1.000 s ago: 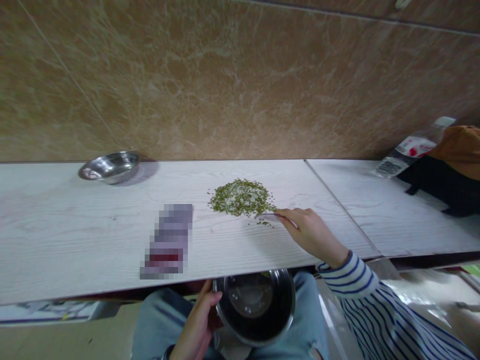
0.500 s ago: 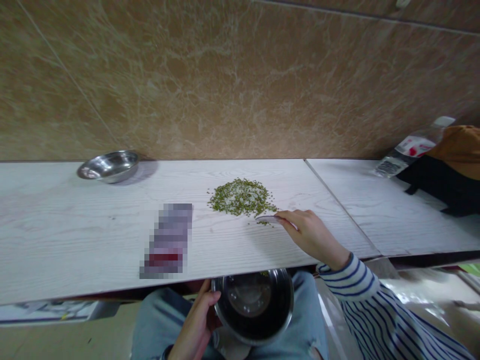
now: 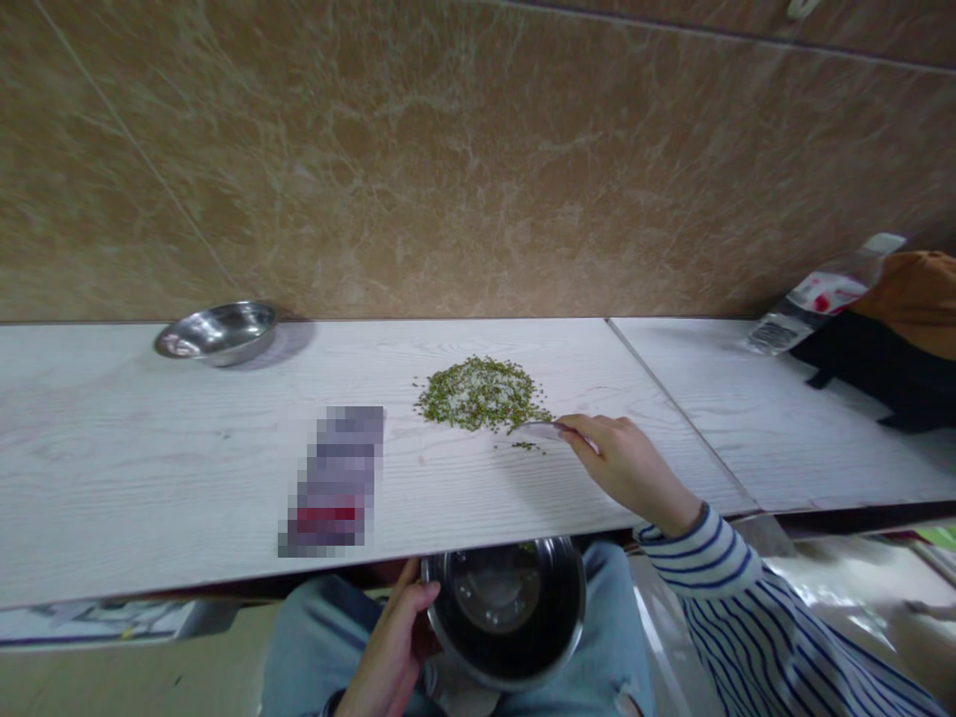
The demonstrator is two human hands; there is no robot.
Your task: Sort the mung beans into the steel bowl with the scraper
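Note:
My right hand [image 3: 616,458] is closed on a spoon [image 3: 536,430], whose bowl lies at the near right edge of a pile of green beans mixed with white grains [image 3: 479,393]. A few loose beans [image 3: 528,446] lie just in front of the spoon. My left hand [image 3: 403,627] grips the left rim of a metal bowl [image 3: 572,622], held over my lap beneath the table's front edge. Inside that bowl are a shiny, pale bottom and a small bit of green near the far rim.
A shallow steel bowl [image 3: 216,336] stands at the back left of the white table [image 3: 149,478]. A blurred-out flat rectangular thing [image 3: 336,478] lies left of the pile. At the right are a plastic bottle [image 3: 822,294] and a black and brown cap-like item [image 3: 896,339].
My right hand and the spoon have shifted slightly right and away from me, off the few loose beans to the pile's edge. My left hand and the bowl stay put.

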